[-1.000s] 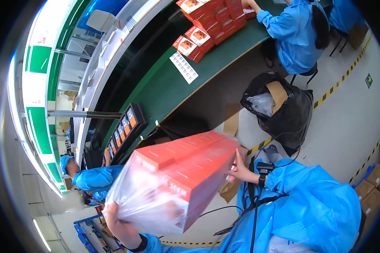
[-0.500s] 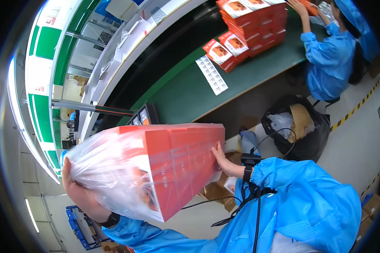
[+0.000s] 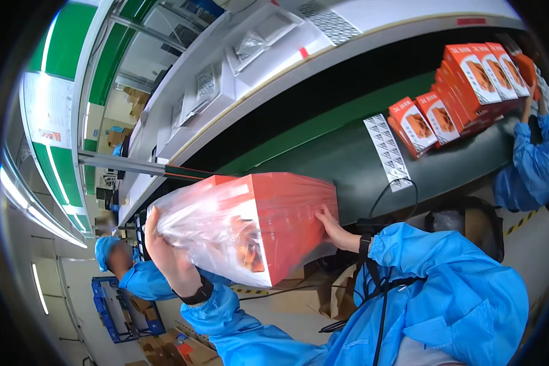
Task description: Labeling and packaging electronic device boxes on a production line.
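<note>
Between my hands is a bundle of red and white boxes (image 3: 296, 213) inside a clear plastic bag (image 3: 204, 222), held tilted in the air at the bench's near edge. My left hand (image 3: 166, 253) is closed on the loose, bunched end of the bag, at the left. At the right end, my right hand (image 3: 332, 229) grips the bundle's side through the plastic, thumb and fingers against the red face. The underside of the bundle is hidden.
On the green-topped bench (image 3: 354, 195), a white label sheet (image 3: 387, 152) lies beside stacked red boxes (image 3: 463, 91). One co-worker (image 3: 531, 158) handles something orange at far right; another person (image 3: 134, 271) is behind my left arm. A black bag (image 3: 470, 222) stands below the bench. A shelf (image 3: 329, 55) runs above it.
The view has swung, so the stacked boxes and label sheet sit further right and lower. The bundle appears smaller and further right, still in both hands. A person behind my left arm has come into sight.
</note>
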`<control>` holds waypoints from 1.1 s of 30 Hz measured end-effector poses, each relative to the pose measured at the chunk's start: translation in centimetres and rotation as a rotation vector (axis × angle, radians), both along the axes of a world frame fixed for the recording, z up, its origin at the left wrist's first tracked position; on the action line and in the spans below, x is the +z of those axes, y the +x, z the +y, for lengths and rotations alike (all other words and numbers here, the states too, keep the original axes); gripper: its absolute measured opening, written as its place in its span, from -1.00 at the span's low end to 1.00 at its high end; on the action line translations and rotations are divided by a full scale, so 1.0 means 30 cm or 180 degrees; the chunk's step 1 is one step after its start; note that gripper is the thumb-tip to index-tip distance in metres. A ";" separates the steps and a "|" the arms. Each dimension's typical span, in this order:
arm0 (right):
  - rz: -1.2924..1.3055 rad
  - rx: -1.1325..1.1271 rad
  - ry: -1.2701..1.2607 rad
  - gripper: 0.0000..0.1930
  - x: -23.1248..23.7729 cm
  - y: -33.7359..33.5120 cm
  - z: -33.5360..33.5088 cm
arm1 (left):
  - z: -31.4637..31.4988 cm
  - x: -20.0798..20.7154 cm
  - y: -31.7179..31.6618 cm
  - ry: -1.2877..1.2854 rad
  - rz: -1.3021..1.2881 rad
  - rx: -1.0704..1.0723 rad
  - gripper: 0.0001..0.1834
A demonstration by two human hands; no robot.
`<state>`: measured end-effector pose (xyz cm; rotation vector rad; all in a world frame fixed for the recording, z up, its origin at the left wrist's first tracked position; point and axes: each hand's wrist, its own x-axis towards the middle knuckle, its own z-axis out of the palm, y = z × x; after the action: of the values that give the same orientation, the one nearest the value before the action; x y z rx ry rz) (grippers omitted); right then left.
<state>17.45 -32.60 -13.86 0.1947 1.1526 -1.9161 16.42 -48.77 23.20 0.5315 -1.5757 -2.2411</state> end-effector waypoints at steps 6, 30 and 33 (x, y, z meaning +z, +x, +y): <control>0.0364 -0.0324 0.0000 -0.20 -0.012 -0.102 -0.134 | -0.185 -0.017 -0.173 0.0186 0.0094 -0.0159 -0.74; 0.3503 -0.0010 -0.0774 -0.27 0.664 -0.569 -0.207 | -0.307 -0.002 0.155 -0.4204 -0.1304 0.1603 -0.58; 0.3086 -0.0070 -0.0684 -0.67 0.711 -0.565 -0.252 | -0.548 -0.234 0.171 -0.4244 -0.0586 0.0884 -0.60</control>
<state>0.49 -40.16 7.46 -0.9364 1.5048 -2.1783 21.53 -65.22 16.19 0.4664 -2.4028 -0.6112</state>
